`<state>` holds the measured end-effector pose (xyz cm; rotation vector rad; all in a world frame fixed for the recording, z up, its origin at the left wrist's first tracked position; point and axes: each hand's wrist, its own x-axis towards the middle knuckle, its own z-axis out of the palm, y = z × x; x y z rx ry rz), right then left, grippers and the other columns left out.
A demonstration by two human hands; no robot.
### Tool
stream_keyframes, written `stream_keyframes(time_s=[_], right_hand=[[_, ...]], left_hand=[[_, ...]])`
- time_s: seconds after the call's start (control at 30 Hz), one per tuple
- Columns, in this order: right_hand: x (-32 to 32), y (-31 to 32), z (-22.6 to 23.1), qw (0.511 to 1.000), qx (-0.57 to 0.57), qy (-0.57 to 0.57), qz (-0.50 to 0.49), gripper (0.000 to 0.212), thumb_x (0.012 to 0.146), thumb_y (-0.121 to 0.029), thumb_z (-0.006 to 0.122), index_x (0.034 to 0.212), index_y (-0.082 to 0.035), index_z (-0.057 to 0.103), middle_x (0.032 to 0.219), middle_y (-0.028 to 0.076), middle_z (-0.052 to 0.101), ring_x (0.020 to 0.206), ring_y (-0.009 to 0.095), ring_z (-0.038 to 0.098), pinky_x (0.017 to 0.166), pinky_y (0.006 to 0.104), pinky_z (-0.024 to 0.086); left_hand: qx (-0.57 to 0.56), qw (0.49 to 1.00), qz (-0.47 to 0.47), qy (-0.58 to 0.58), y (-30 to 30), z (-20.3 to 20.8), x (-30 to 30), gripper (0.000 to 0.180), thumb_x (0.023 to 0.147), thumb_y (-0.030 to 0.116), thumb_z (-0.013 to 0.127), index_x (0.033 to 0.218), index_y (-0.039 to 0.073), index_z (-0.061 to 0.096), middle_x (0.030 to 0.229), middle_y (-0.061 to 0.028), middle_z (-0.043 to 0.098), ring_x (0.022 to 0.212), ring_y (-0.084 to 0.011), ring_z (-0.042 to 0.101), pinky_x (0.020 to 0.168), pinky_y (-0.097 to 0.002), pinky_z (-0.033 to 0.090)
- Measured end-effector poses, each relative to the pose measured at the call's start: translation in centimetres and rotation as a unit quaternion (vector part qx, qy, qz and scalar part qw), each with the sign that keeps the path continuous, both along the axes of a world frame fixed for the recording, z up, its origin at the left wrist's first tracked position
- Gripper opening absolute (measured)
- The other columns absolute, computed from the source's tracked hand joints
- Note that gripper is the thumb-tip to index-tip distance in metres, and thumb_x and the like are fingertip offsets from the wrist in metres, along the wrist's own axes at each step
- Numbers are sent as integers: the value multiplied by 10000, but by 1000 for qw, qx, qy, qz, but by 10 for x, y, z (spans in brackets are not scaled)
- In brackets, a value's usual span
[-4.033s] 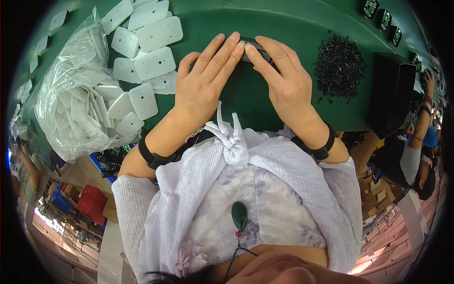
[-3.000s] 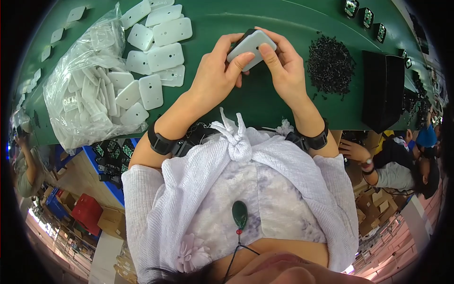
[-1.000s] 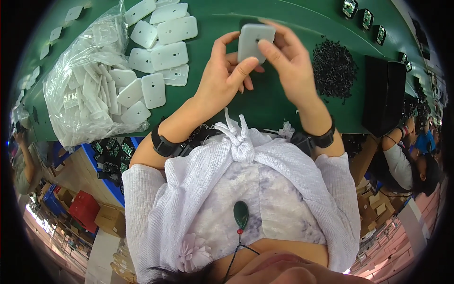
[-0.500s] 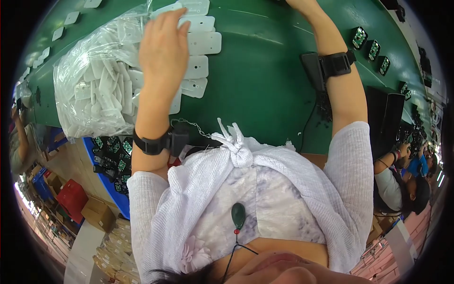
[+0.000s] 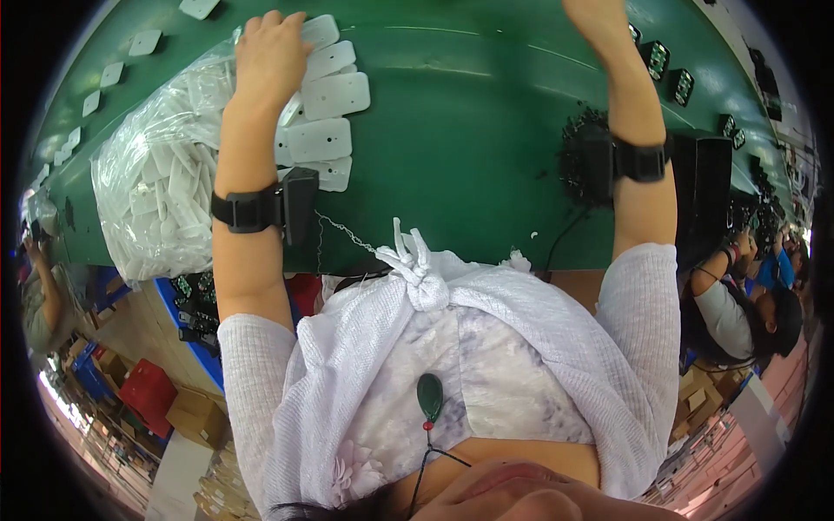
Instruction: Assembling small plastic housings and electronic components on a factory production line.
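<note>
At the far left of the green table, my left hand (image 5: 271,56) reaches over white plastic plates, its fingers bent and its thumb apart. I see nothing in its grasp. Rounded white plates with small holes (image 5: 336,94) overlap in a column beside it. Next to that forearm bulges a clear plastic bag (image 5: 161,187) full of similar plates. My right hand (image 5: 596,19) is at the upper edge on the right; its fingers are cut off, so what it holds cannot be seen. Close to the right forearm lies a heap of tiny black pieces (image 5: 580,122).
Black housings with green circuit boards (image 5: 656,59) stand in a row at the right, beyond a black box (image 5: 702,187). Single white plates (image 5: 145,42) line the far left. A blue tray (image 5: 187,326) of black parts sits below the table edge. Another person (image 5: 738,317) works at right.
My left hand has moved farther forward along the plates. My right hand has come nearer and to the right, showing more of itself. The view has shifted too.
</note>
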<state>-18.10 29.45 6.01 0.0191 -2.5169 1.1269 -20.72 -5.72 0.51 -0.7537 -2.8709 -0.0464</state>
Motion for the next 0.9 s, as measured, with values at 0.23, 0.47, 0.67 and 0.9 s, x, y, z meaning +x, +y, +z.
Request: stream_keyframes(time_s=[0.23,0.47,0.67,0.9], right_hand=[[125,12,4,995,73,-65,10,149,841,-116,676,981,-65,686,947,-15,642,809,78,542,691,221,423],[208,-23,-16,968,200,-125,85,195,738,-9,682,918,-36,613,915,92,568,889,284,560,765,356,472],[220,-30,-30,954,251,-136,97,214,749,49,636,949,-12,590,900,103,540,868,294,551,740,355,476],[205,-56,-10,991,3,-103,89,179,838,46,623,1012,9,602,956,91,609,828,200,622,708,293,502]], left_hand=[[85,996,-13,21,7,18,38,236,774,124,705,993,86,625,977,-92,608,960,-309,553,830,-434,445],[221,963,-123,89,34,40,71,173,826,104,662,991,81,619,932,-69,635,828,-266,596,715,-371,485],[452,764,-6,-461,68,46,136,321,878,33,613,1192,103,603,841,-64,636,632,-124,588,544,-249,469],[499,685,24,-529,76,23,162,262,878,2,619,1134,48,591,826,-42,601,612,-88,558,574,-219,472]])
